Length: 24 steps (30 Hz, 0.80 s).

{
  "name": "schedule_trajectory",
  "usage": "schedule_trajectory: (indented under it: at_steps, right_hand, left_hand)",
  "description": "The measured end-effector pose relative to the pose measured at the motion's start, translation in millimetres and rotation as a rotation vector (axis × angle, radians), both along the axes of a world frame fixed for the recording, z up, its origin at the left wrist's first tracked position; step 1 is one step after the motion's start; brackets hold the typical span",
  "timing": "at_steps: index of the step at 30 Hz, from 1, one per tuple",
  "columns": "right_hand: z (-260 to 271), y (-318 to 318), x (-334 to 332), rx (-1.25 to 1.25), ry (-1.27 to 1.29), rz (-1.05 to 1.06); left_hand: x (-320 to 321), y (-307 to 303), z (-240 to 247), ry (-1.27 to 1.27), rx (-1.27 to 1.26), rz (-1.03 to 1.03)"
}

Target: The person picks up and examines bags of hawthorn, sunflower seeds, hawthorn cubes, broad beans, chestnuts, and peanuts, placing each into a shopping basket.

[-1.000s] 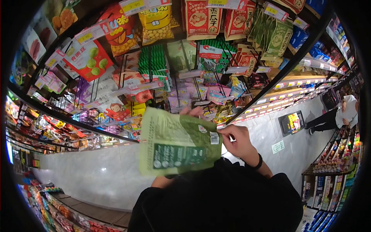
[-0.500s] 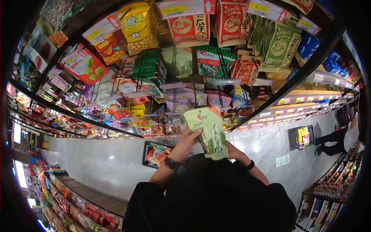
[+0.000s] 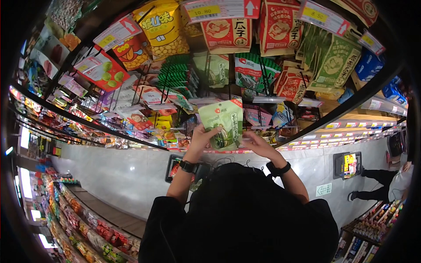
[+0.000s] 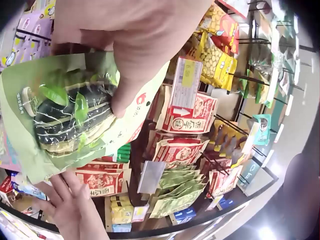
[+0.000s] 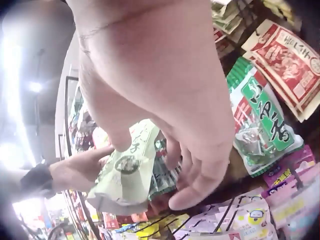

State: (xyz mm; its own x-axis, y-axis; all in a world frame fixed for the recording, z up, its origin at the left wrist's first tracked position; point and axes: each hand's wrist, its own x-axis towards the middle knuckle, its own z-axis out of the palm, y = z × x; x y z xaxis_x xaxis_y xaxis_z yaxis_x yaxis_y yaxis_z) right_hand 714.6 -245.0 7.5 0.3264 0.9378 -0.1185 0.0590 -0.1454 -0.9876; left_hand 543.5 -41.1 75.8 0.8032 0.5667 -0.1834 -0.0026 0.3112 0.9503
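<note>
A green snack packet (image 3: 229,116) is held upright, front toward the head camera, with the left hand (image 3: 199,141) gripping its left side, thumb across the front. The right hand (image 3: 259,146) is beside the packet's right edge with its fingers relaxed. In the left wrist view, the left hand (image 4: 145,35) pinches the packet (image 4: 75,120), and the right hand (image 4: 75,212) is at its lower edge. The right wrist view shows the right hand (image 5: 160,85) loosely bent near the packet (image 5: 125,172); whether it touches is unclear.
Hanging snack packets fill the rack ahead, including green-and-white ones (image 3: 252,70) and a yellow bag (image 3: 162,33). A black basket (image 3: 174,168) stands on the floor (image 3: 118,179) below the left forearm. Another basket (image 3: 351,165) and a person (image 3: 397,184) are at the right.
The packet has turned from its barcode side to its front, then straightened and moved slightly left. The right hand has gone from gripping its edge to relaxed fingers beside it.
</note>
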Motion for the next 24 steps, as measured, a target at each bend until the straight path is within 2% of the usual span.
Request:
schedule_trajectory:
  at_steps: [1,7,10,14,17,20,24]
  right_hand:
    - [6,14,-3,0.053,-0.139,-0.047]
    - [26,71,-7,0.092,-0.093,-0.097]
    - [32,72,-5,0.137,-0.215,-0.039]
    - [33,73,-3,0.147,-0.386,-0.045]
    - [54,84,-8,0.165,-0.307,-0.097]
    - [39,98,-4,0.233,-0.341,-0.124]
    - [37,97,-7,0.141,-0.25,-0.125]
  left_hand:
    - [-1,5,7,0.003,-0.014,0.008]
    - [8,31,0,-0.073,0.002,0.048]
    - [-1,41,-8,-0.046,0.053,-0.018]
    - [-12,44,-20,-0.031,0.079,0.03]
    - [-9,42,-11,-0.091,0.02,0.123]
    - [-4,49,-4,-0.122,0.005,0.138]
    - [-2,55,-6,-0.117,0.06,0.102]
